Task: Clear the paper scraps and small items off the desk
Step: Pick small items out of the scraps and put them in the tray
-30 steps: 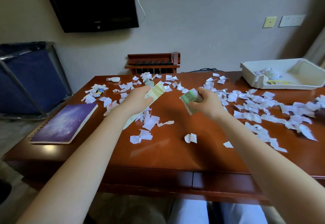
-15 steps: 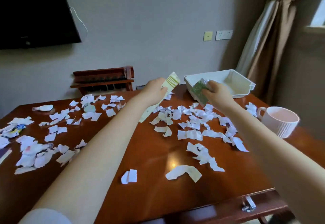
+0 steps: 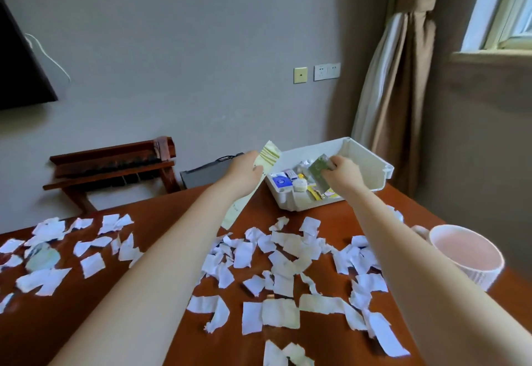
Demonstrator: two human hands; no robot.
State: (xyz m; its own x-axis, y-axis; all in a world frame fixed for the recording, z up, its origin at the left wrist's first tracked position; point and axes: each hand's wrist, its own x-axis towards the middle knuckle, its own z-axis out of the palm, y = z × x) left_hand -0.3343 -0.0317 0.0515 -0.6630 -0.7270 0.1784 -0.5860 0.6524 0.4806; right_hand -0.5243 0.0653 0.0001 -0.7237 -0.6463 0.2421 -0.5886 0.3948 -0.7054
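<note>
**Two hands at the tray, dozens of scraps left on the desk**

Head view:

- Right hand (image 3: 342, 174) reaching over the white plastic tray (image 3: 371, 161) at the far right of the desk (image 3: 161, 219); fingers pinched shut on a small green packet (image 3: 319, 171), held just above the tray's contents.
- Left hand (image 3: 244, 171) just left of the tray, closed on a long pale green-striped paper strip (image 3: 269, 154); upper end poking above the fingers, lower end trailing down toward the desk.
- Already lying in the tray: a blue-and-white packet (image 3: 279, 180), a small round white pot (image 3: 300, 185), yellow wrappers, other bits too small to tell.
- Torn white paper scraps (image 3: 283, 253) scattered across the near and middle desk, left to right; none gathered into a pile.
- Pink ribbed mug (image 3: 466, 253) at the near right edge, apart from the tray.

Step in hand, by judgement: dropping the green packet into the tray. Task barely started, given the litter.

Next move probably calls for opening the right fingers over the tray, then bringing the strip across to follow.
</note>
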